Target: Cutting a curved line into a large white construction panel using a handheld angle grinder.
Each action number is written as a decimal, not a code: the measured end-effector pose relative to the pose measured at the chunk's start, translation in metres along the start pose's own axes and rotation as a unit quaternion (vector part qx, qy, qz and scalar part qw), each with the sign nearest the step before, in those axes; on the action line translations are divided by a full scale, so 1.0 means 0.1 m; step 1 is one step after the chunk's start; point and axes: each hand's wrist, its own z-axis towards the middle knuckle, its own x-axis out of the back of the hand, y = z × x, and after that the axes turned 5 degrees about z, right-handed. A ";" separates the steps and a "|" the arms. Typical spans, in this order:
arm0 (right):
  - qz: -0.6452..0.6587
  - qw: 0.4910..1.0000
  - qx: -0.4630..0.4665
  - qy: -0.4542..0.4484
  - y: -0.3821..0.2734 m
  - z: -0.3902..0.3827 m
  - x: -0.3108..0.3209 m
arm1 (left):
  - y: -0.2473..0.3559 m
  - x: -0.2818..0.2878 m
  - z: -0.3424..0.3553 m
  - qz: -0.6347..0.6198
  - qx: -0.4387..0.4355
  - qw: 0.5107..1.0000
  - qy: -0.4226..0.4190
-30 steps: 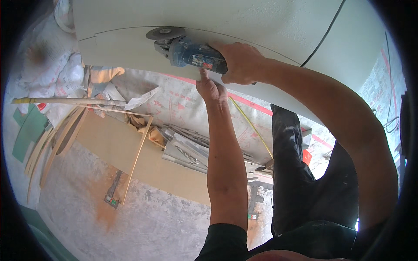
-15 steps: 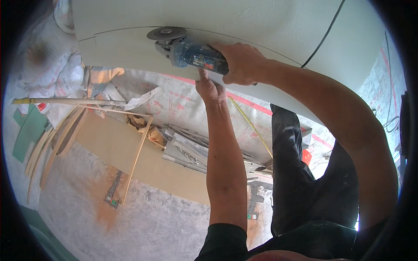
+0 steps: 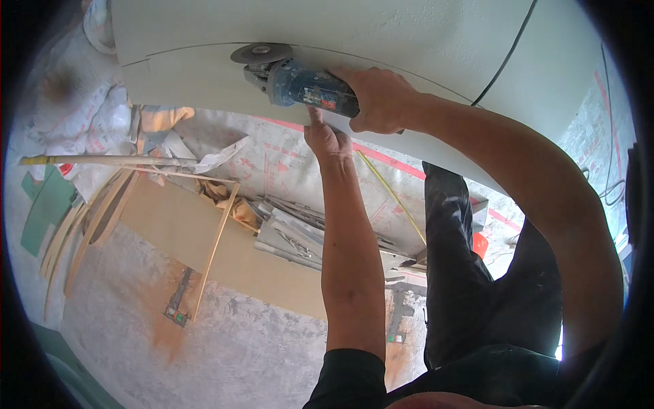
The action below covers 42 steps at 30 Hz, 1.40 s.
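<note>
Blue, dust-worn angle grinder [image 3: 300,80], grey disc lying flat on pale curved board [image 3: 204,82]; right hand [image 3: 381,99] wrapping body tightly, left hand [image 3: 327,140] pressing fingertips beneath.

Single head-worn fisheye view looks steeply down, close over the white board [image 3: 204,82]; the floor [image 3: 259,354] lies far below.

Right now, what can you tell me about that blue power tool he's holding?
The angle grinder has a worn blue body, a grey metal head and a flat round disc at its left end. It lies sideways on the pale curved board, disc along a drawn arc. The right hand grips its rear; the left hand touches it from below.
</note>
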 end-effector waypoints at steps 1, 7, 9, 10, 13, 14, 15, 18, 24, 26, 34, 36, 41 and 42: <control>0.000 1.000 0.004 0.006 -0.01 0.00 -0.01 | 0.00 0.01 0.01 -0.004 -0.001 1.000 -0.006; 0.008 1.000 -0.009 0.000 -0.01 0.01 -0.02 | -0.02 -0.01 -0.01 0.006 -0.010 1.000 0.011; 0.012 1.000 -0.004 -0.010 0.00 0.02 0.01 | -0.02 0.00 0.00 0.007 -0.014 1.000 0.003; 0.017 1.000 0.001 -0.019 -0.01 0.03 0.02 | -0.01 0.01 0.00 0.001 -0.013 1.000 -0.006; 0.016 1.000 0.007 -0.008 0.04 0.04 -0.03 | -0.02 -0.01 -0.02 -0.002 -0.005 1.000 -0.006; 0.016 1.000 0.005 -0.008 0.07 0.04 -0.04 | -0.03 -0.04 -0.03 0.002 0.001 1.000 0.002; 0.013 1.000 0.004 -0.006 0.06 0.05 -0.04 | -0.02 -0.02 -0.02 0.002 0.000 1.000 0.003; 0.008 1.000 0.007 -0.003 0.04 0.02 -0.03 | -0.02 0.01 0.01 0.000 -0.015 1.000 -0.018; 0.003 1.000 -0.002 -0.015 0.02 -0.05 0.04 | -0.03 0.01 0.02 -0.003 -0.018 1.000 -0.013; 0.008 1.000 -0.002 -0.008 0.04 -0.06 0.03 | -0.02 0.01 0.03 -0.007 -0.012 1.000 -0.017; 0.017 1.000 0.006 -0.005 0.10 -0.09 0.03 | -0.01 0.02 0.03 -0.007 -0.002 1.000 -0.010; 0.009 1.000 0.008 -0.003 0.09 -0.12 0.04 | 0.00 0.04 0.04 -0.012 -0.010 1.000 -0.015; 0.000 1.000 -0.011 -0.029 0.09 -0.17 0.11 | 0.00 0.03 0.02 -0.024 0.006 1.000 -0.006; 0.000 1.000 -0.009 -0.025 0.10 -0.18 0.10 | 0.00 0.03 0.02 -0.023 0.006 1.000 -0.006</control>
